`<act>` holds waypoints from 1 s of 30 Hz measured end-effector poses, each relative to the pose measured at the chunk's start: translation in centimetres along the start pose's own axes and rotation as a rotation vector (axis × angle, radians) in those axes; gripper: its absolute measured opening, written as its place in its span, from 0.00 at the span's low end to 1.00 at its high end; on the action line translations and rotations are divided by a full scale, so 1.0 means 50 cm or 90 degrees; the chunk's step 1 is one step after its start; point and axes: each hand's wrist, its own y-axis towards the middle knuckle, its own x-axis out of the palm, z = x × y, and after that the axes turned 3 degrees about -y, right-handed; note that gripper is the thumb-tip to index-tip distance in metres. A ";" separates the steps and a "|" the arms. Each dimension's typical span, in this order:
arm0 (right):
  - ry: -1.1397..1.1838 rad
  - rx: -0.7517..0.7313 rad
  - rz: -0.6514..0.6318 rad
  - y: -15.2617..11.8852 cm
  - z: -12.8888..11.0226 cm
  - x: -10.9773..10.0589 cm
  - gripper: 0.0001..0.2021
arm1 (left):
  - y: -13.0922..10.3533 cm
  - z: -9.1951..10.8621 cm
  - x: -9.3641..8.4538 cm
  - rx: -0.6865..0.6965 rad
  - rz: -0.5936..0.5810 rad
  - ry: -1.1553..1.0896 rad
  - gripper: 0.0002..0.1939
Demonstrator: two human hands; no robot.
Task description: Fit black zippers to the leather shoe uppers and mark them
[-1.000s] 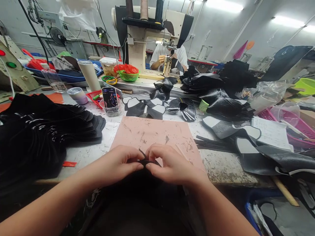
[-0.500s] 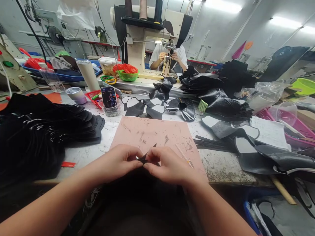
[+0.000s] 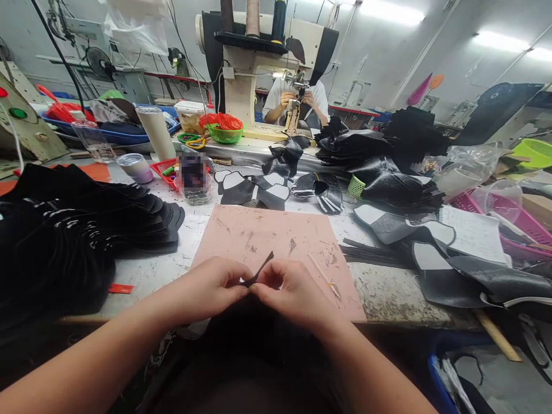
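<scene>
Between my two hands is a black piece of leather-like material (image 3: 261,268), its narrow tip rising above the fingers. My left hand (image 3: 219,283) pinches it from the left, thumb and fingertips together. From the right, my right hand (image 3: 288,286) pinches the same piece, its thumb almost touching the left one. Both hands are over the front of a pink board (image 3: 267,230). The lower part of the piece merges with the dark area below, so its full shape is hidden. A white pen-like tool (image 3: 324,275) lies on the board beside my right hand.
Stacked black pieces (image 3: 142,221) stand at the left. Black strips (image 3: 375,253) and black-and-white cut parts (image 3: 435,259) lie right. Behind stand a phone in a clear container (image 3: 195,187), a green basket (image 3: 225,133) and a sewing machine (image 3: 241,86); a person works beyond it.
The black piece's tip now shows longer and more upright between my hands. My right hand has shifted slightly, while both hands keep their pinch.
</scene>
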 end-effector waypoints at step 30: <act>-0.174 -0.138 -0.024 -0.008 0.010 -0.014 0.20 | -0.111 0.008 -0.001 0.143 0.343 0.062 0.12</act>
